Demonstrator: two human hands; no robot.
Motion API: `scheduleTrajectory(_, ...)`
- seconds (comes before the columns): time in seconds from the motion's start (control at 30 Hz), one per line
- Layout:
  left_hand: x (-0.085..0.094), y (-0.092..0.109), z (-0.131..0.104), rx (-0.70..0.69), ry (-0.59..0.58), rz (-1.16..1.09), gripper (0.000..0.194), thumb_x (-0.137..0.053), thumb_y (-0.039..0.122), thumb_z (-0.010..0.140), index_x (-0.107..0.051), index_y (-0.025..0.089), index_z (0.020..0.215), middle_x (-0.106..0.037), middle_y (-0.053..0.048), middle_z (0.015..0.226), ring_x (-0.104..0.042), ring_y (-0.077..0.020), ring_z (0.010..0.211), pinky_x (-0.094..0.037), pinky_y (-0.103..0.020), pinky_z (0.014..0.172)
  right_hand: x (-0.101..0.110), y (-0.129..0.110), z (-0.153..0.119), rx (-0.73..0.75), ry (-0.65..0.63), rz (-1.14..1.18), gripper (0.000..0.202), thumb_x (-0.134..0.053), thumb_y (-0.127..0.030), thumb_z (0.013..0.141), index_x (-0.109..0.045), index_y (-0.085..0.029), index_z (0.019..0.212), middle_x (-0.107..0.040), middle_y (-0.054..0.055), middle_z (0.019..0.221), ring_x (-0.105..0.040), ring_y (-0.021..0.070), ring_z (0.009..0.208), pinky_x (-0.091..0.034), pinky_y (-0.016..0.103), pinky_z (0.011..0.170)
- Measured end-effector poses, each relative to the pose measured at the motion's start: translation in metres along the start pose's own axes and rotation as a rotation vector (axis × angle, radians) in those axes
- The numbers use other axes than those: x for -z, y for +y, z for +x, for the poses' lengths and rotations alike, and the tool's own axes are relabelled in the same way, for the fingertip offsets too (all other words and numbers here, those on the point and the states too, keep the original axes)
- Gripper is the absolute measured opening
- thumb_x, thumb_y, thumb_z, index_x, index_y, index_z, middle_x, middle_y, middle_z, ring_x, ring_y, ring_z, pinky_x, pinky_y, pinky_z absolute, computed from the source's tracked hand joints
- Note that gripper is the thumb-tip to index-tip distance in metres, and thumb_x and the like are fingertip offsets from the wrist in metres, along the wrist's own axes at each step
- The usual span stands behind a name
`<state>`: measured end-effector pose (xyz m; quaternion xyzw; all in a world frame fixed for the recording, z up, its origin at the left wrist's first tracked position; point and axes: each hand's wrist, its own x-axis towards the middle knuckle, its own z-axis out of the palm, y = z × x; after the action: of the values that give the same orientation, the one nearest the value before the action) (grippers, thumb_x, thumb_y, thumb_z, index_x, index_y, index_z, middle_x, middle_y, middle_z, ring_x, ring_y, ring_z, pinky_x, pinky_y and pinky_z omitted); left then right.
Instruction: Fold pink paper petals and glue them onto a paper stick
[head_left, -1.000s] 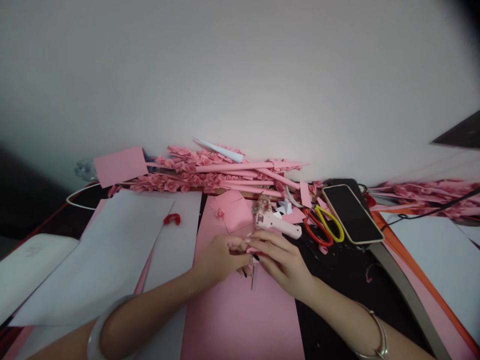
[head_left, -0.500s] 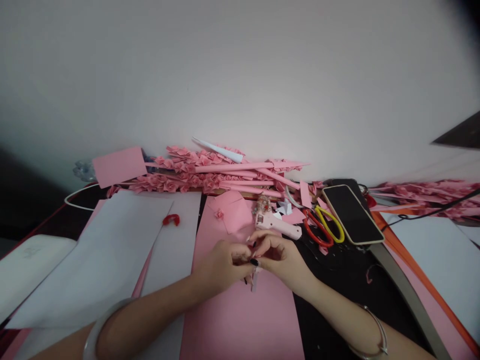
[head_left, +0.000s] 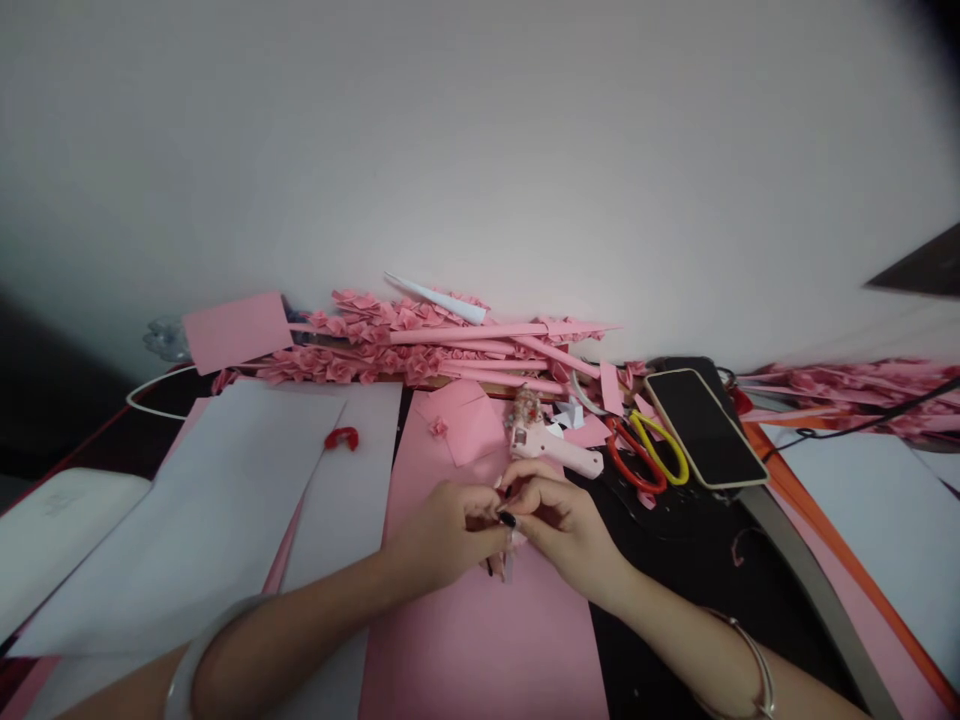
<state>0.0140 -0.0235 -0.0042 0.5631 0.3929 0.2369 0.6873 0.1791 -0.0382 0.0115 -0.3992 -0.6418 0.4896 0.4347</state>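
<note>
My left hand [head_left: 448, 530] and my right hand [head_left: 561, 515] meet fingertip to fingertip above a large pink sheet [head_left: 487, 640]. Both are closed in a pinch on a small piece of pink paper, mostly hidden by the fingers. A narrow pale strip [head_left: 509, 566] hangs just below the fingertips. Behind my hands lies a pale pink glue gun [head_left: 559, 450], its nozzle end by a beaded clump. To its left is a pink paper piece [head_left: 469, 425] with a tiny pink rose [head_left: 438, 427] on it.
Pink paper flowers and rolled stems [head_left: 450, 345] line the wall. Red scissors [head_left: 637, 460], yellow scissors [head_left: 664, 445] and a phone [head_left: 706, 428] lie right of the glue gun. White sheets [head_left: 202, 500] and a red curved object [head_left: 342, 438] lie left; more sheets [head_left: 877, 510] right.
The fingers of my right hand have shifted slightly around the small piece at the fingertips. My left hand stays nearly still, and the things on the table have not moved.
</note>
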Motion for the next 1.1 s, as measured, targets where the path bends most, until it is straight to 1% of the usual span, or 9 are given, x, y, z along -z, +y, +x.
scheduleTrajectory(0.1,-0.001,0.002,-0.001,0.02,-0.032,-0.051,0.013,-0.063,0.024,0.073,-0.059,0.015,0.065,-0.065,0.001,0.054,-0.062,-0.0143,0.051,-0.049,-0.024,0.052,0.0,-0.003,0.0,0.041,-0.002,-0.061,0.014,-0.06,-0.012,0.081,-0.062,-0.019,0.069,-0.056,0.004,0.093,-0.058,0.0156,0.087,-0.046,0.028,0.078)
scheduleTrajectory(0.2,-0.001,0.007,-0.001,0.04,-0.079,-0.113,0.019,-0.063,0.028,0.074,-0.057,0.014,0.064,-0.063,0.0,0.053,-0.061,-0.0127,0.048,-0.049,-0.022,0.049,0.004,-0.004,0.0,0.097,-0.031,-0.118,0.013,-0.056,-0.019,0.085,-0.066,-0.019,0.076,-0.057,0.006,0.098,-0.058,0.0174,0.091,-0.045,0.029,0.08)
scheduleTrajectory(0.3,0.001,0.012,0.0,0.046,-0.125,-0.166,0.023,-0.063,0.031,0.075,-0.056,0.013,0.063,-0.063,0.0,0.053,-0.06,-0.0111,0.047,-0.048,-0.021,0.047,0.009,-0.005,-0.001,0.166,-0.068,-0.151,0.032,-0.04,-0.03,0.094,-0.068,-0.018,0.083,-0.056,0.009,0.103,-0.057,0.0189,0.095,-0.043,0.032,0.084)
scheduleTrajectory(0.43,0.005,0.014,0.001,0.054,-0.176,-0.216,0.023,-0.064,0.029,0.074,-0.055,0.013,0.062,-0.065,-0.001,0.056,-0.059,-0.0104,0.045,-0.047,-0.02,0.045,0.011,-0.006,-0.003,0.187,-0.094,-0.157,0.04,-0.033,-0.039,0.095,-0.068,-0.019,0.091,-0.056,0.009,0.106,-0.056,0.0203,0.097,-0.042,0.035,0.087)
scheduleTrajectory(0.7,0.011,0.009,0.004,0.046,-0.187,-0.228,0.02,-0.065,0.03,0.076,-0.06,0.012,0.067,-0.066,-0.002,0.057,-0.062,-0.0113,0.048,-0.048,-0.021,0.048,0.015,-0.007,-0.003,0.233,-0.11,-0.282,0.041,-0.032,-0.04,0.095,-0.067,-0.02,0.097,-0.057,0.01,0.113,-0.053,0.0238,0.104,-0.041,0.039,0.09)
scheduleTrajectory(0.83,0.011,0.01,0.004,0.031,-0.182,-0.212,0.023,-0.062,0.032,0.078,-0.059,0.012,0.068,-0.066,-0.002,0.058,-0.062,-0.0114,0.05,-0.048,-0.021,0.05,0.015,-0.007,-0.003,0.231,-0.125,-0.282,0.04,-0.031,-0.041,0.095,-0.066,-0.02,0.095,-0.056,0.01,0.115,-0.053,0.0233,0.104,-0.04,0.038,0.091)
scheduleTrajectory(0.93,0.009,0.011,0.003,-0.018,-0.156,-0.201,0.022,-0.061,0.031,0.079,-0.056,0.013,0.067,-0.065,-0.001,0.059,-0.062,-0.0116,0.052,-0.048,-0.022,0.052,0.014,-0.004,-0.004,0.181,-0.053,-0.284,0.035,-0.033,-0.041,0.094,-0.06,-0.019,0.096,-0.057,0.009,0.103,-0.054,0.0221,0.096,-0.041,0.035,0.086)
scheduleTrajectory(1.0,0.007,0.01,0.003,-0.038,-0.138,-0.186,0.021,-0.061,0.029,0.079,-0.056,0.013,0.068,-0.065,-0.001,0.06,-0.062,-0.0118,0.053,-0.048,-0.022,0.054,0.013,-0.001,-0.004,0.125,0.048,-0.296,0.028,-0.035,-0.04,0.093,-0.053,-0.019,0.091,-0.055,0.005,0.082,-0.053,0.0181,0.075,-0.043,0.031,0.07)
scheduleTrajectory(1.1,0.004,0.007,0.002,-0.019,-0.128,-0.176,0.02,-0.061,0.03,0.078,-0.057,0.013,0.071,-0.065,-0.002,0.063,-0.064,-0.0132,0.055,-0.049,-0.025,0.056,0.012,0.003,-0.002,0.06,-0.017,-0.407,0.023,-0.044,-0.034,0.09,-0.045,-0.02,0.072,-0.043,-0.002,0.063,-0.04,0.0128,0.055,-0.032,0.024,0.052)
